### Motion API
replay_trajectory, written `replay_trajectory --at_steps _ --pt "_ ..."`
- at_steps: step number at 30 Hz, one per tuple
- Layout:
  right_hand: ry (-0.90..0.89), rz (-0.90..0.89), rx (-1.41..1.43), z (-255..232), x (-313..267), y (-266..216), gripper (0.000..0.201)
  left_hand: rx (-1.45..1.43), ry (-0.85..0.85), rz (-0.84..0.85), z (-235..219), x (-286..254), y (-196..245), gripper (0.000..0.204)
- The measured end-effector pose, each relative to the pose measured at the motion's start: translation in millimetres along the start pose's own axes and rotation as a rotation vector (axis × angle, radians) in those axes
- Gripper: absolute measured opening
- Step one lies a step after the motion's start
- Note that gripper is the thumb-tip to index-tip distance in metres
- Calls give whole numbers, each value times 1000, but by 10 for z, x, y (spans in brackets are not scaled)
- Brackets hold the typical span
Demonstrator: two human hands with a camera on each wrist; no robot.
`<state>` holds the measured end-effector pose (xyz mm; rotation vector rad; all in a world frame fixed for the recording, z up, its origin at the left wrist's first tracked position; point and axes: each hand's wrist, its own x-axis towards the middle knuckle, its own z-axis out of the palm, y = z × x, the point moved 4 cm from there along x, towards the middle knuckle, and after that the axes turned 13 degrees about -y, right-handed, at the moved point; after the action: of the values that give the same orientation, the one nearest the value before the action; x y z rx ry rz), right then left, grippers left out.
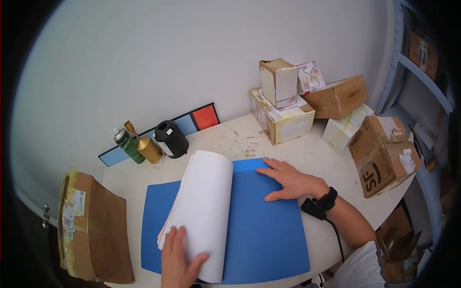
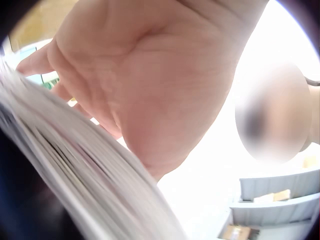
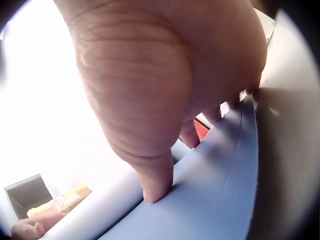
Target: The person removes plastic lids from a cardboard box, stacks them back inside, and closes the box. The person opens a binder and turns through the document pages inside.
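Observation:
A blue folder [image 1: 269,230] lies spread on the white table, and a thick stack of white sheets [image 1: 204,206] curves over its middle. My left hand [image 1: 180,261] rests on the lower left part of the stack, fingers extended. In the left wrist view the palm [image 2: 145,75] is beside the layered page edges [image 2: 90,160]. With fingers spread, my right hand [image 1: 293,182] touches the folder's upper right part. The right wrist view shows the thumb [image 3: 157,180] and fingertips down on the blue cover [image 3: 200,200].
An open-topped carton [image 1: 108,230] stands at the left. Behind the folder are a spray can [image 1: 128,145], a gold cup [image 1: 150,150] and a black canister [image 1: 172,140]. Several boxes [image 1: 293,122] are piled at the back right, with an SF carton [image 1: 382,156] near the right edge.

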<state>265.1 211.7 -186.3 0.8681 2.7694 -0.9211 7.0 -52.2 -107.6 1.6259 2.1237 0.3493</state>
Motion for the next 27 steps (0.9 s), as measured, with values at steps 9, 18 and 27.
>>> replay_trajectory --at_steps 9,18,27 --pt "7 -6 -11 16 -11 21 90 -134 10 -128 -39 -40 -466 57" --pt "105 24 635 -252 -127 205 52 -472 -70 158 -9 -59 -416 72" --pt "239 -292 1417 -153 -120 614 68 196 127 -517 -157 43 -1396 77"
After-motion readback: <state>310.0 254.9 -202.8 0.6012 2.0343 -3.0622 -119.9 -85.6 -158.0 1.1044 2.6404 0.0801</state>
